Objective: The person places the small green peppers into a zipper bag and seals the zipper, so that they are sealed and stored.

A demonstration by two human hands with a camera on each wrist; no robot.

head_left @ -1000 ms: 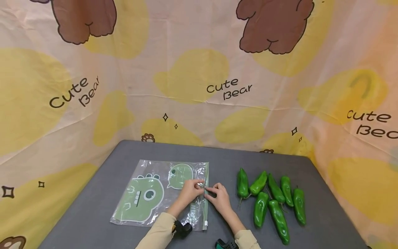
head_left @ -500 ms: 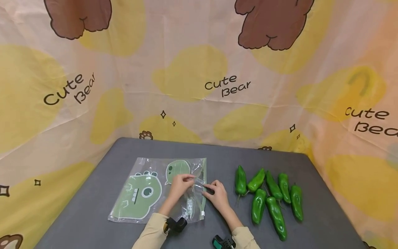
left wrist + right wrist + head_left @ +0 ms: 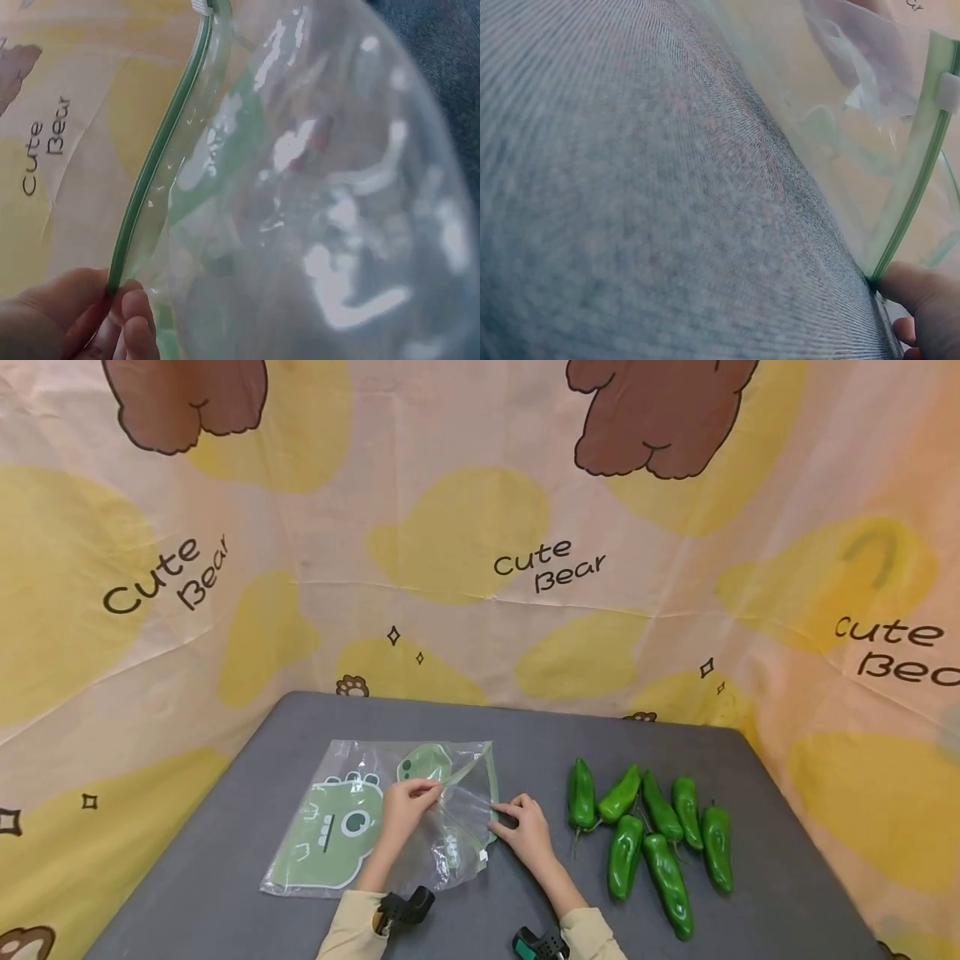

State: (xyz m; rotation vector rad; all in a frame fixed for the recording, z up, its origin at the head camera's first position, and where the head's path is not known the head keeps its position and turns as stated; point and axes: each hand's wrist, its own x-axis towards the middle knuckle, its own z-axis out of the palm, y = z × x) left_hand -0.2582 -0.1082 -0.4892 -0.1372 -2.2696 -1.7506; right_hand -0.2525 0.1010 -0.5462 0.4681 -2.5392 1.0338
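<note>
A clear zip bag [image 3: 420,860] with green cartoon prints lies on the table, its mouth on the right side spread apart. My left hand [image 3: 403,810] pinches the upper green-edged lip between thumb and fingers and holds it up and back; the left wrist view shows the green zip strip [image 3: 154,165] running into that pinch. With thumb and fingers, my right hand [image 3: 525,827] grips the lower lip at the bag's right edge, near the table. A white slider [image 3: 949,91] sits on the strip in the right wrist view. Several green peppers [image 3: 624,856] lie right of my right hand.
The grey table [image 3: 540,735] is bounded at the back and sides by a printed cloth [image 3: 450,543]. Each wrist wears a black camera, such as the left wrist camera [image 3: 408,906].
My left hand has moved left, drawing the upper lip away from the lower one, so the bag's mouth has widened. My right hand stays at the right edge. The peppers lie as before.
</note>
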